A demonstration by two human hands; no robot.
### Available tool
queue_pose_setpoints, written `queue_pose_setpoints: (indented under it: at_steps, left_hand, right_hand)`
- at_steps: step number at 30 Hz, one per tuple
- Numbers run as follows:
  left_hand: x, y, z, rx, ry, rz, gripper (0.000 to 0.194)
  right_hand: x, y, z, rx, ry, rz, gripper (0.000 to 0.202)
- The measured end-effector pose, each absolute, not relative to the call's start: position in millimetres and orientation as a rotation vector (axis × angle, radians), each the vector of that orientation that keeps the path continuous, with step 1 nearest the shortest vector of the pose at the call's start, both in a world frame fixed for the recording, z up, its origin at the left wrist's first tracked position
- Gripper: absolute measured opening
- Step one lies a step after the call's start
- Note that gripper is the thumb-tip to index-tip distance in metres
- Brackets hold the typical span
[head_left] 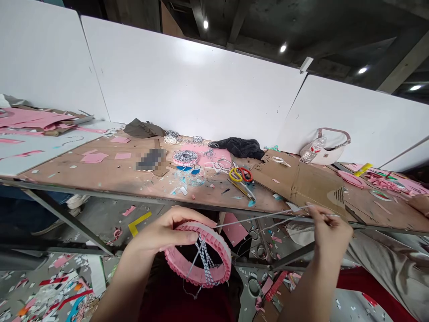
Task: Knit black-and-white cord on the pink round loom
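My left hand [170,232] is closed around the upper left rim of a pink ring with a pleated paper edge [223,252]. Black-and-white cord [206,261] is strung across the ring's opening in several strands, and a loose end dangles below the rim. Off to the right, my right hand [330,230] pinches the cord, which runs taut from the ring's top. A second, slacker strand hangs just below the taut one. The ring is held over my lap, in front of the table edge.
On the table [110,183] lie yellow and red-handled scissors [240,174], a ring wound with patterned cord [186,157], black cloth [239,146], flattened cardboard [311,183] and a white bag [325,150]. Paper scraps litter the floor. Another person's trousered leg [385,255] is at the right.
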State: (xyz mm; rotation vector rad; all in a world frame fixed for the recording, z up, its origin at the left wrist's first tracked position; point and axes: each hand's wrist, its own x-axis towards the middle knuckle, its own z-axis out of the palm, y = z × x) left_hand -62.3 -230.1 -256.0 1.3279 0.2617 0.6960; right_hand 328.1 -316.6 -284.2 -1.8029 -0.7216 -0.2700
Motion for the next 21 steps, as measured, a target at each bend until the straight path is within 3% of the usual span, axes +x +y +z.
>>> queue_pose_setpoints:
  at_steps: [2,5,11,15,21]
  left_hand:
    - [-63,-230,-257,1.321,0.236,0.711,0.026]
    - [-65,-228,-260,1.311,0.252,0.747,0.027]
    - [-59,-229,-255,1.289,0.244,0.706,0.025]
    - [-50,-233,-248,1.264,0.283,0.736,0.024]
    - [-49,-231,-247,1.297,0.377,0.756,0.025]
  right_hand:
    - [352,-331,-286,-2.085,-0.540,-0.338,0.019]
    - [350,-348,-279,-2.251,-0.636,-0.103,0.008]
    - [234,-329,-249,-1.469,-1.329,0.441,0.036]
    - [170,-293,-251,-1.172,-1.607,0.935,0.031]
    - [154,-275,-264,-1.093,-1.524,0.996,0.030]
